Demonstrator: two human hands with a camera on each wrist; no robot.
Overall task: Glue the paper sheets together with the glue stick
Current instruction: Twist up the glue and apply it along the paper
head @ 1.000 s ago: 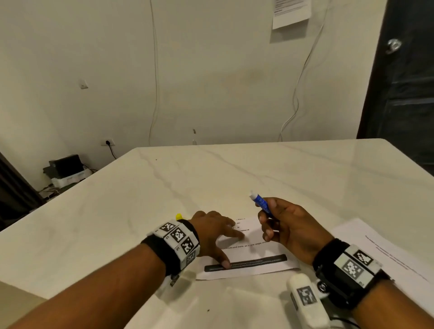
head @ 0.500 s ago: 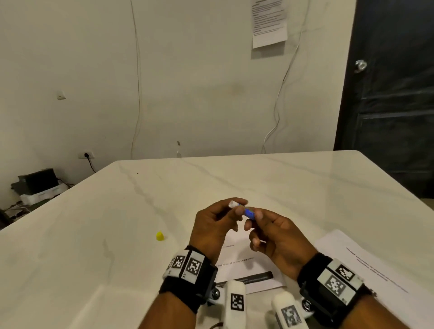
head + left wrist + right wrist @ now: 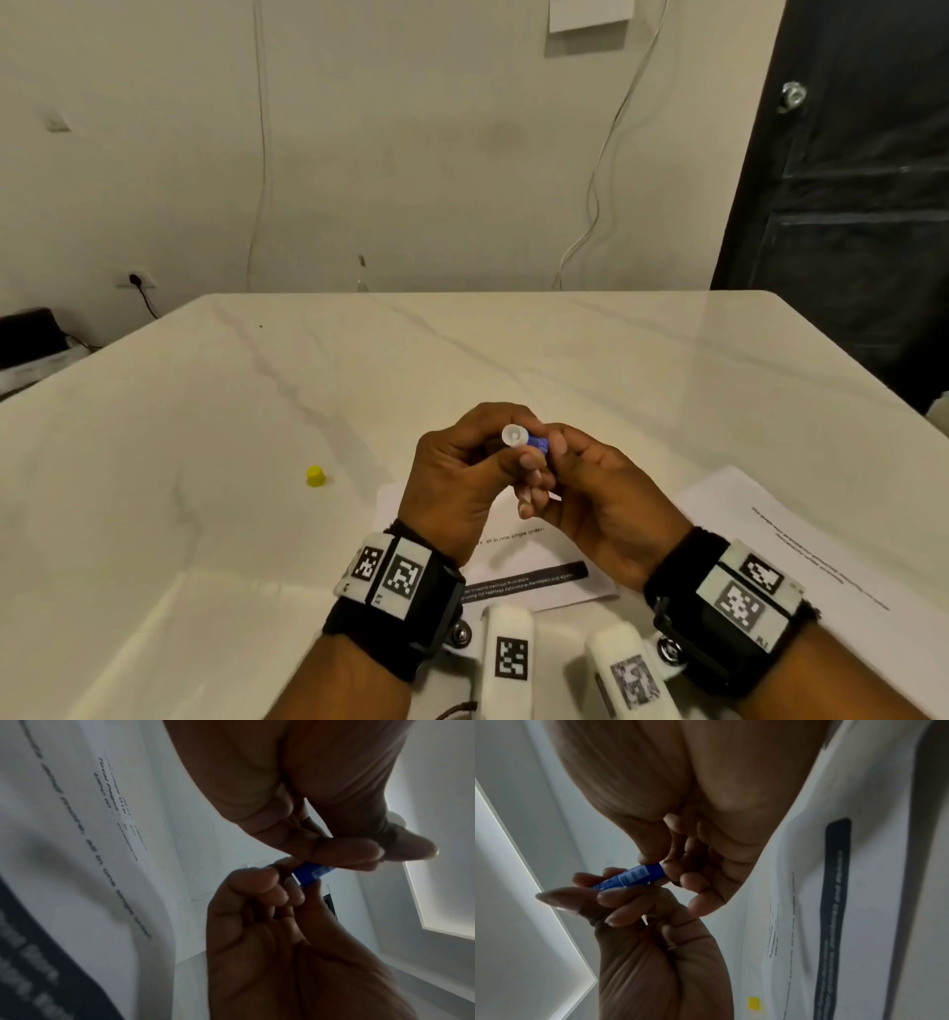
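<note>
1. Your left hand (image 3: pixel 457 483) and right hand (image 3: pixel 590 493): raised together above the bench (image 3: pixel 513 360). Both pinch the one glue stick (image 3: pixel 534 442), the left hand's grip at its white end, the right hand's at the blue barrel, which lies crosswise between the fingertips. Held like this, one hand likely steadies while the other twists the stick out or in; which, I cannot tell.

2. Printed sheet (image 3: pixel 534 565): flat on the bench directly beneath your grip, dark band along its near edge. Placed there, I judge, to take the glue.

3. Second sheet (image 3: pixel 770 529): just right of your right hand, flat on the bench and apart from the first, seemingly not yet joined.

4. Yellow cap (image 3: pixel 315 476): well left of your left hand, standing alone on the bench. Probably the stick's own, set clear of the paper.

5. Containers: none but the glue stick's tube; glue level not visible.
</note>
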